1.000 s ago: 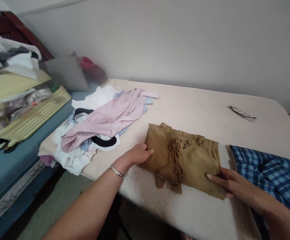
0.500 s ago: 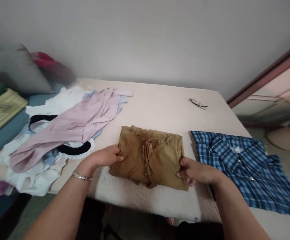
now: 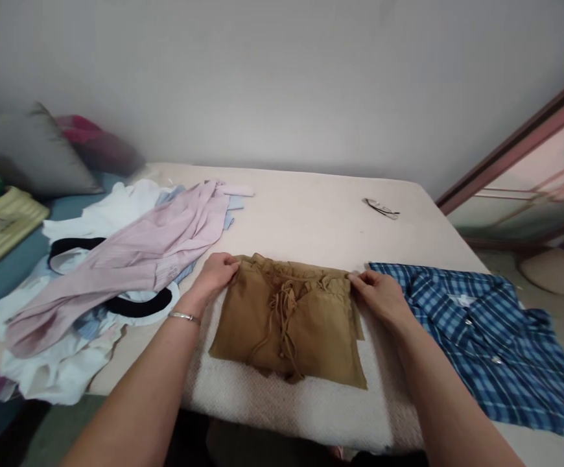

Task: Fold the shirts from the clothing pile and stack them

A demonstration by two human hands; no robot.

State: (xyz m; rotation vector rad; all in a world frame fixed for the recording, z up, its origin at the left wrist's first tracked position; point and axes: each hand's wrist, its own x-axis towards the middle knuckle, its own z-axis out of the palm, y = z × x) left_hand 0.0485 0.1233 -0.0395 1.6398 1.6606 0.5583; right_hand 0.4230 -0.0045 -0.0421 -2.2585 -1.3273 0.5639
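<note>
Folded brown drawstring pants (image 3: 257,318) lie in front of me, with the waistband at the far side and the tied cord hanging down the middle. My left hand (image 3: 218,269) pinches the far left corner of the waistband. At the opposite corner, the fingers of my right hand (image 3: 376,292) are closed on the waistband's edge. Beneath the pants is a pale textured cloth (image 3: 282,405). A folded blue plaid shirt (image 3: 467,331) lies just right of my right hand, collar and buttons facing up.
A loose heap holds a pink garment (image 3: 150,253) over white and light blue clothes, left of my left arm. Eyeglasses (image 3: 382,209) rest toward the back of the pale surface (image 3: 301,201). A grey cushion (image 3: 29,149) leans at far left, near a yellow striped item (image 3: 4,227).
Both hands have moved from the sides of the pants up to the far waistband corners. The folded pants lie in nearly the same place.
</note>
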